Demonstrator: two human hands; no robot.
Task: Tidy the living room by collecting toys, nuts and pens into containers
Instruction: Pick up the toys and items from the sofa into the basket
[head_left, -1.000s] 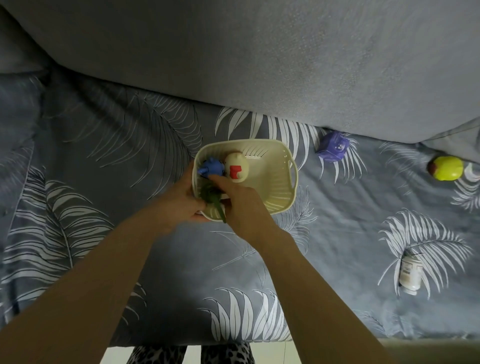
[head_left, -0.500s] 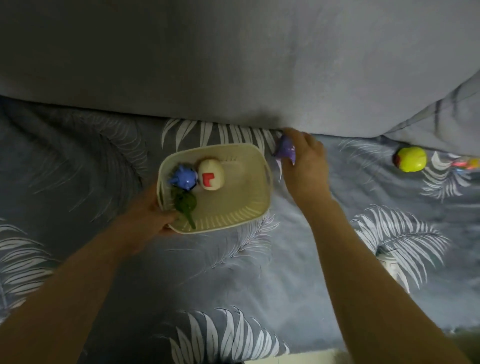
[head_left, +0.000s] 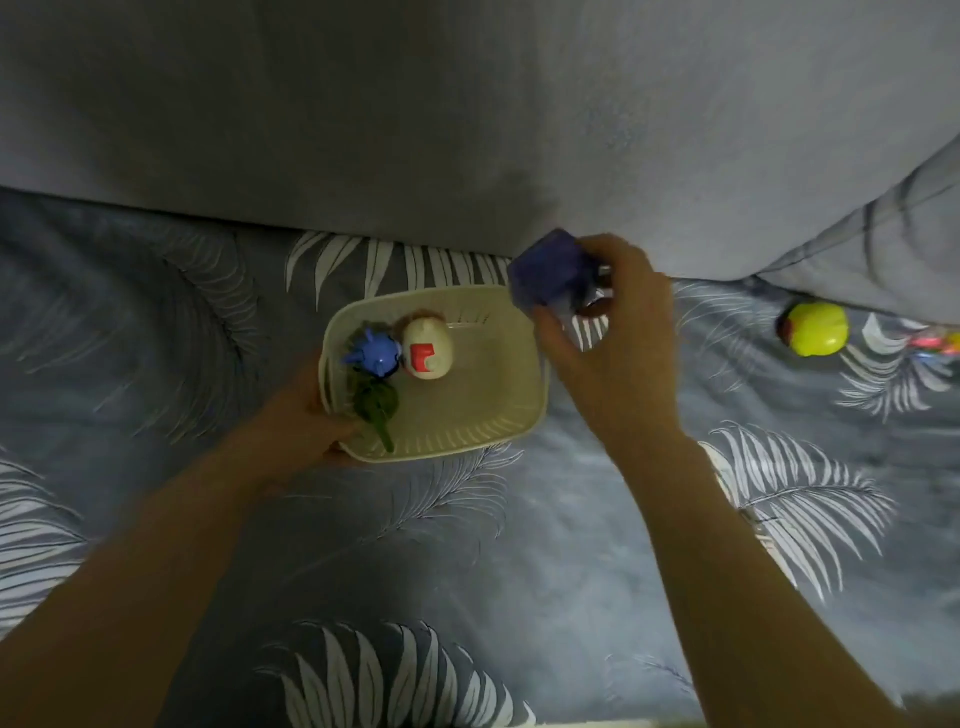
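Right hand (head_left: 613, 332) pinching a boxy purple toy cube (head_left: 550, 273) above the far corner of a slotted cream plastic basket (head_left: 467, 421), left hand (head_left: 306, 415) gripping its near-left rim, on leaf-printed grey bedding (head_left: 519, 545) below plain grey upholstery (head_left: 467, 130).

Dim, bluish light throughout. Sofa seat under a grey-blue cover (head_left: 467, 545) printed with pale feathery leaves, slightly rumpled. Plain grey backrest (head_left: 415, 114) across the upper half, darkly shadowed near its middle lower edge. Grey quilted cushion (head_left: 893, 223) at far right, lapping onto the seat.
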